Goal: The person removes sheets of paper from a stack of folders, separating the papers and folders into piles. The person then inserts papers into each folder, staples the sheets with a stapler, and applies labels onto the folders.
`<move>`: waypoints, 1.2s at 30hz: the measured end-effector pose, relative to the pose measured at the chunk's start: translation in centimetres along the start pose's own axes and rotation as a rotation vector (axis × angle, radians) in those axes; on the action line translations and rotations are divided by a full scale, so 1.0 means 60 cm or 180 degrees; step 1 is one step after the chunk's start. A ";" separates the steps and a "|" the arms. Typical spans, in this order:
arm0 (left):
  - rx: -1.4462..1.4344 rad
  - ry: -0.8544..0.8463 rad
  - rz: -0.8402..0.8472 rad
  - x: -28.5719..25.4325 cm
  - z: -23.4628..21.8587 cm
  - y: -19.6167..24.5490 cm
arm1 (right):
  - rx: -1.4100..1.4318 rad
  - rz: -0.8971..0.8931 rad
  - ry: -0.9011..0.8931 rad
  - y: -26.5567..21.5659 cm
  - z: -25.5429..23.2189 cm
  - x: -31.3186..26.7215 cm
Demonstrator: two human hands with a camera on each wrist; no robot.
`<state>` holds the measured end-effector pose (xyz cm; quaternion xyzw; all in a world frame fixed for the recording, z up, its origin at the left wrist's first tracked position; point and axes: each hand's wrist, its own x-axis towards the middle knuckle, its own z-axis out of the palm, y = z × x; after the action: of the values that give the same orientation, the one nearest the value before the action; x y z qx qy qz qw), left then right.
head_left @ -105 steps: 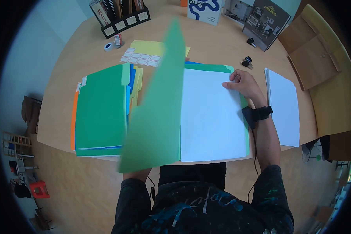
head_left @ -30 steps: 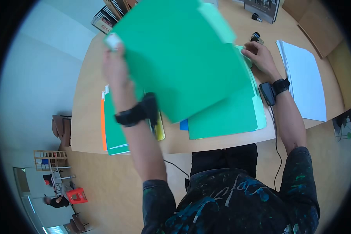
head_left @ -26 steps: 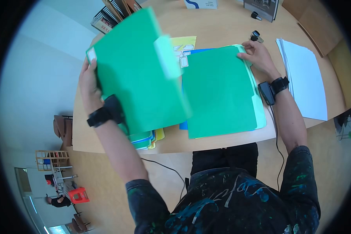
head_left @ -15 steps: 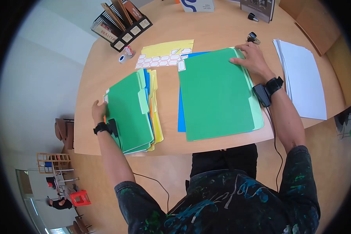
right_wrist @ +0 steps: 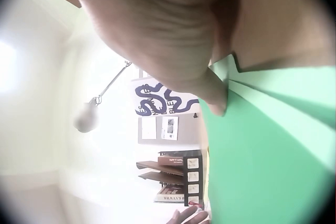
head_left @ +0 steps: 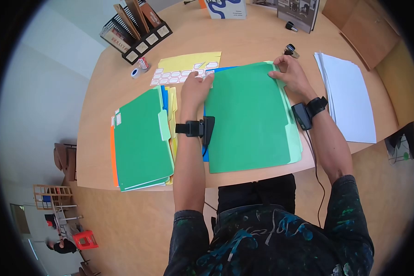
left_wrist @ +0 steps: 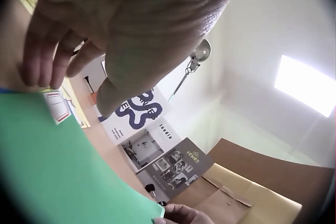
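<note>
A green file folder [head_left: 250,119] lies flat before me, a blue one [head_left: 206,154] showing from under its left edge. At its top right corner my right hand [head_left: 292,76] pinches the folder, thumb on the cover and fingers at the edge. My left hand [head_left: 195,92] is at the top left corner, fingers extended and thumb spread away from them. In the left wrist view, a white label [left_wrist: 56,107] with a red border sits on that corner beside the fingertips. Left of the hand lies a stack of tabbed folders [head_left: 142,138], a labelled green one uppermost.
A sheet of red-bordered labels [head_left: 172,77] lies on yellow paper [head_left: 188,60] behind the folders. White paper [head_left: 347,99] is stacked at the right. Binder clips [head_left: 290,50], a tape roll [head_left: 135,73], a book rack [head_left: 145,43] and standing books [head_left: 299,14] sit farther back.
An opened folder with white paper was closed. My left hand carried a green folder onto the left stack, let go, then came back right to the remaining folder. The right hand stayed at its corner.
</note>
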<state>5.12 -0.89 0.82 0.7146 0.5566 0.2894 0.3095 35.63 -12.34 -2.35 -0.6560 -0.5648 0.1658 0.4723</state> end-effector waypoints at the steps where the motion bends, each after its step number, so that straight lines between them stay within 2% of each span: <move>1: -0.0064 0.0171 0.0008 -0.002 0.005 -0.001 | 0.0302 0.0065 -0.0054 0.000 0.000 0.001; 4: -0.0250 0.0139 0.0074 0.006 0.009 -0.025 | 0.0692 0.0328 -0.0300 -0.002 -0.003 0.007; 8: -0.0711 0.0101 0.0165 0.016 0.010 -0.049 | 0.0914 0.0238 -0.0289 -0.007 -0.009 0.012; 10: -0.1792 -0.0249 0.0278 0.015 0.010 -0.053 | 0.1635 0.0396 -0.0401 -0.006 -0.015 0.013; 13: -0.2010 -0.0206 0.0190 0.013 0.011 -0.052 | 0.1888 0.0488 -0.0454 -0.026 -0.021 0.006; 17: -0.2024 -0.0149 0.0250 0.011 0.011 -0.052 | 0.1899 0.0567 -0.0437 -0.031 -0.023 0.006; 23: -0.2064 -0.0175 0.0400 0.006 0.011 -0.048 | 0.1794 0.0442 -0.0753 -0.026 -0.019 0.006; 25: -0.1499 -0.0349 0.0337 -0.004 0.009 -0.032 | 0.1394 0.0403 -0.0678 -0.041 -0.017 0.001; 26: -0.1501 -0.0348 0.0330 -0.003 0.013 -0.033 | 0.1393 0.0408 -0.0684 -0.052 -0.014 -0.004; 28: -0.1188 -0.0281 0.0824 -0.001 0.021 -0.035 | 0.1391 0.0408 -0.0459 -0.070 -0.007 -0.013; 29: -0.1189 -0.0276 0.0819 -0.004 0.023 -0.029 | 0.1390 0.0407 -0.0466 -0.065 -0.006 -0.011; 31: -0.1120 -0.0125 0.1681 -0.007 0.024 -0.019 | 0.1264 0.0275 -0.0601 -0.047 -0.005 -0.005; 32: -0.1123 -0.0122 0.1681 -0.009 0.022 -0.015 | 0.1260 0.0273 -0.0602 -0.044 -0.005 -0.004; 34: -0.2197 -0.0773 0.0807 -0.015 0.018 -0.009 | 0.1469 0.0478 -0.0582 -0.037 -0.005 -0.002; 36: -0.2404 -0.0877 0.0811 -0.012 0.017 -0.015 | 0.1576 0.0618 -0.0553 -0.045 -0.004 -0.007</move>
<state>5.19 -1.55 -0.56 0.6461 0.2719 0.4108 0.5830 34.11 -13.05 -0.15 -0.5550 -0.4799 0.3990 0.5500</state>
